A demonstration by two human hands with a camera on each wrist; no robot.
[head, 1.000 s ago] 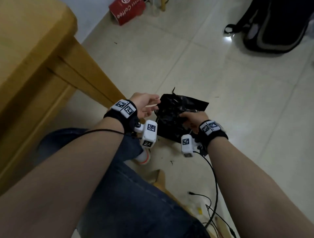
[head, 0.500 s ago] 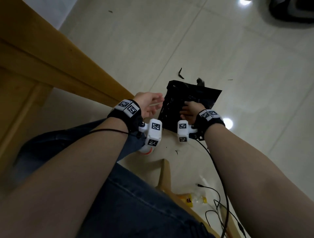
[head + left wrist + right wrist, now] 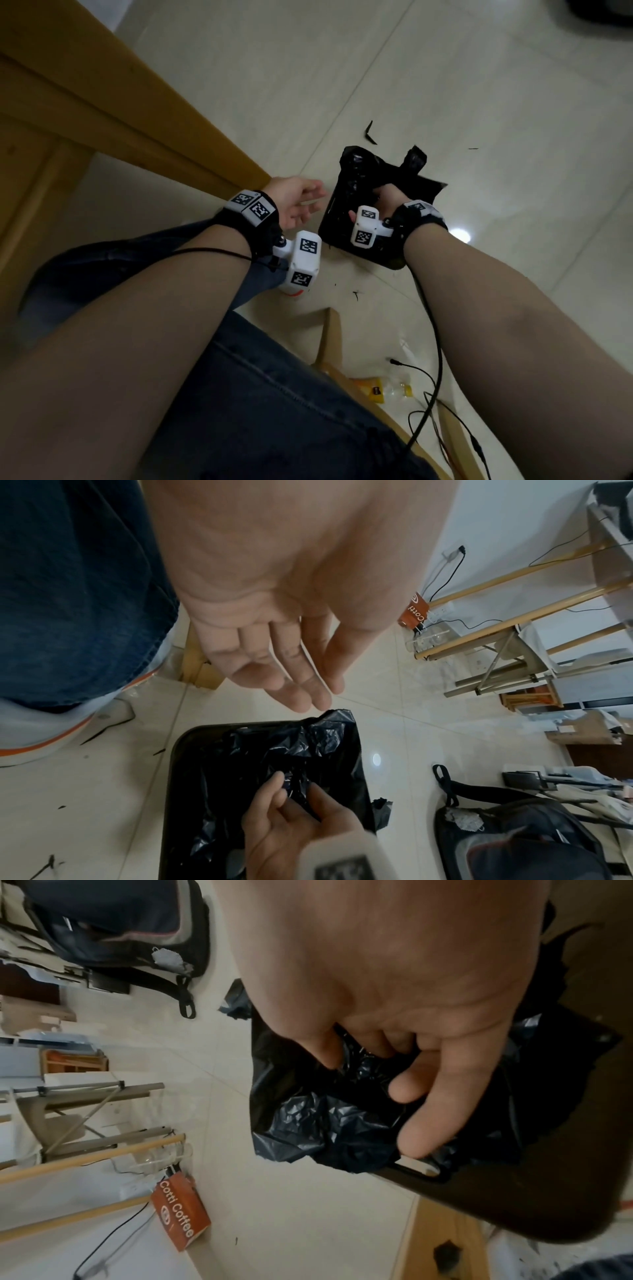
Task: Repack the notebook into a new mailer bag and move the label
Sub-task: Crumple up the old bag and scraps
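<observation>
Working left to right: the left hand (image 3: pixel 296 209) hovers beside the bag (image 3: pixel 346 219), fingers (image 3: pixel 301 685) straight and close together, holding nothing. The right hand (image 3: pixel 388 202) pinches crumpled black film at the bag's middle, fingers (image 3: pixel 421 1123) curled into the folds. The bag lies on the floor (image 3: pixel 479 102) by the table leg (image 3: pixel 171 137). The notebook and label cannot be made out. Judgement: pin the bag's near edge with the left hand, then pull the film steadily, not sharply, to avoid tearing it.
</observation>
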